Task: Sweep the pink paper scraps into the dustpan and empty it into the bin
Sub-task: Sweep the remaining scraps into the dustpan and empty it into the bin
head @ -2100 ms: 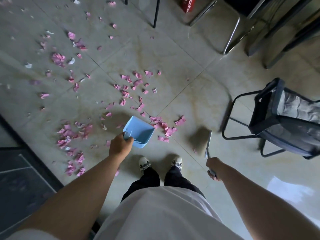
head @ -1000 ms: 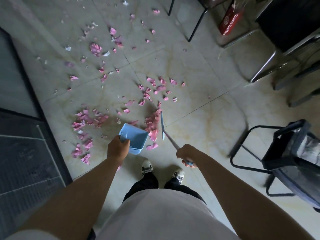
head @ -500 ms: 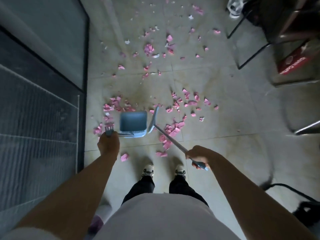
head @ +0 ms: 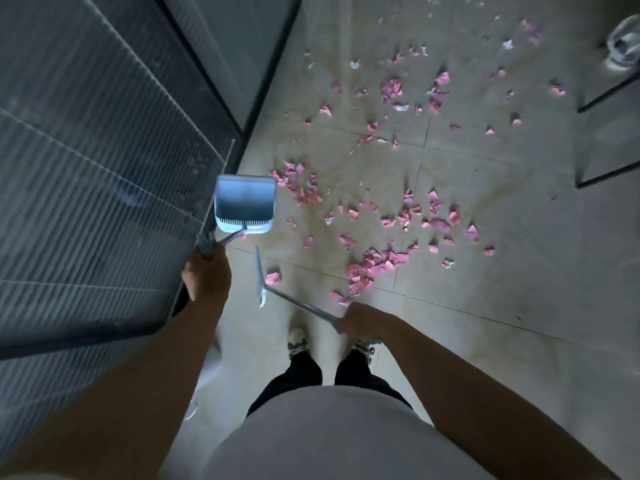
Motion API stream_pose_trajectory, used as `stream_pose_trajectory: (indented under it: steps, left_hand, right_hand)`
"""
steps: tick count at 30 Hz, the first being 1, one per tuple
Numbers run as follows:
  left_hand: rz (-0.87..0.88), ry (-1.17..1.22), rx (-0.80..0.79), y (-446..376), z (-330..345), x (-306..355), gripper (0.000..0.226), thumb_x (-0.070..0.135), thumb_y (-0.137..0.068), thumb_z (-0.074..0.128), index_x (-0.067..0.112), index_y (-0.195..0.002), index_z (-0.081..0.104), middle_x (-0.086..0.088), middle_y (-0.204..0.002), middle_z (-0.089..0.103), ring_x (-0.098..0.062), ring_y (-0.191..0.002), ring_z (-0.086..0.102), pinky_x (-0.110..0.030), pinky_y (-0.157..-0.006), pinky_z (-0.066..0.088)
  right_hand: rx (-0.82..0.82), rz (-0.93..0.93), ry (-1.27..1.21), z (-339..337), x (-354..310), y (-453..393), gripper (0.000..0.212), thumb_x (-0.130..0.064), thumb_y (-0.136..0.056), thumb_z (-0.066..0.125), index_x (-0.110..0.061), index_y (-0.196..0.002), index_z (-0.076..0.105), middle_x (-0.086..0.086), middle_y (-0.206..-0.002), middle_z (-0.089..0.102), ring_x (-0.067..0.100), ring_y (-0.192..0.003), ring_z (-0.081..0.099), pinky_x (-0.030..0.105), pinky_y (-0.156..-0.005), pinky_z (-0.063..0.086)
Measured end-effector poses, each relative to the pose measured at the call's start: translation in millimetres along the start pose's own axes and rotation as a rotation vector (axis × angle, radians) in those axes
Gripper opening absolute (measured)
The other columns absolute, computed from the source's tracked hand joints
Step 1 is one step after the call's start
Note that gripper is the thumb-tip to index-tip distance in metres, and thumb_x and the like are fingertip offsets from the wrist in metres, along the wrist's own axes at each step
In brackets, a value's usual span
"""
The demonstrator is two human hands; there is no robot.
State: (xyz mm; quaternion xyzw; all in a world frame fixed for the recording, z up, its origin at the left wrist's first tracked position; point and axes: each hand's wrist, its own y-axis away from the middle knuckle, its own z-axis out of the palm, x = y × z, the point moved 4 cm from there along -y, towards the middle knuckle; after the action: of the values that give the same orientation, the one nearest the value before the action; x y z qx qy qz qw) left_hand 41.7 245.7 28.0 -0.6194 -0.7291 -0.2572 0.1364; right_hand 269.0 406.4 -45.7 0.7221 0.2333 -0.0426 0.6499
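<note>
The left hand (head: pixel 207 276) is curled around the upper end of the dustpan handle; its fingers are hidden under the hand. The dustpan (head: pixel 245 204) is a light blue plastic scoop, roughly rectangular, with a flat lip on its far edge and a row of short comb teeth along its near wall. It stands on the floor (head: pixel 485 341) with a thin metal rod running from its near wall up to the hand. Its tray shows no scraps.

The right hand (head: pixel 360 320) is closed around the thin metal shaft of the broom (head: pixel 259 277). The broom head is a narrow flat strip seen edge-on, just on the near side of the dustpan and apart from it.

The pink paper scraps (head: pixel 372 265) are torn, crumpled pieces. One dense patch lies right of the dustpan near the broom shaft, a second touches the dustpan's far right corner, and loose pieces with a few white bits spread beyond the dustpan. A single pink scrap (head: pixel 273 278) lies just right of the broom head.

The floor is smooth, glossy beige tile with thin joints. Left of the dustpan stands a ribbed glass panel (head: pixel 86 161) in a dark frame. Far right of the dustpan are thin black metal legs (head: pixel 606 95).
</note>
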Motion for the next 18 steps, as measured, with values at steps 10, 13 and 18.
stream_pose_trajectory:
  steps: [10, 13, 18]
  left_hand:
    - [-0.069, -0.127, 0.009, -7.0, -28.6, -72.4, 0.039, 0.025, -0.096, 0.051, -0.010, -0.112, 0.060, -0.035, -0.111, 0.062, -0.048, -0.105, 0.058, -0.047, -0.089, 0.043]
    - [-0.122, -0.158, -0.048, -13.2, -30.0, -83.5, 0.042, 0.029, -0.098, 0.047, -0.008, -0.114, 0.059, -0.032, -0.114, 0.061, -0.047, -0.108, 0.057, -0.046, -0.091, 0.043]
    - [-0.130, -0.151, -0.129, -17.7, -19.7, -85.5, 0.041, 0.027, -0.097, 0.046, -0.006, -0.116, 0.058, -0.029, -0.115, 0.061, -0.044, -0.109, 0.057, -0.044, -0.093, 0.043]
  right_hand:
    - [-0.064, 0.105, -0.215, 34.7, -20.2, -40.1, 0.022, -0.001, -0.091, 0.052, -0.002, -0.069, 0.051, 0.010, -0.043, 0.040, 0.016, -0.036, 0.036, 0.024, -0.043, 0.028]
    - [0.020, 0.177, -0.342, 20.4, -2.2, -38.5, 0.008, -0.003, -0.088, 0.054, -0.001, -0.081, 0.052, 0.009, -0.040, 0.037, 0.016, -0.034, 0.035, 0.023, -0.043, 0.028]
    - [0.142, 0.257, -0.605, -1.5, 23.5, -27.8, 0.023, -0.006, -0.092, 0.047, -0.006, -0.070, 0.054, 0.007, -0.052, 0.039, 0.013, -0.032, 0.031, 0.015, -0.034, 0.023]
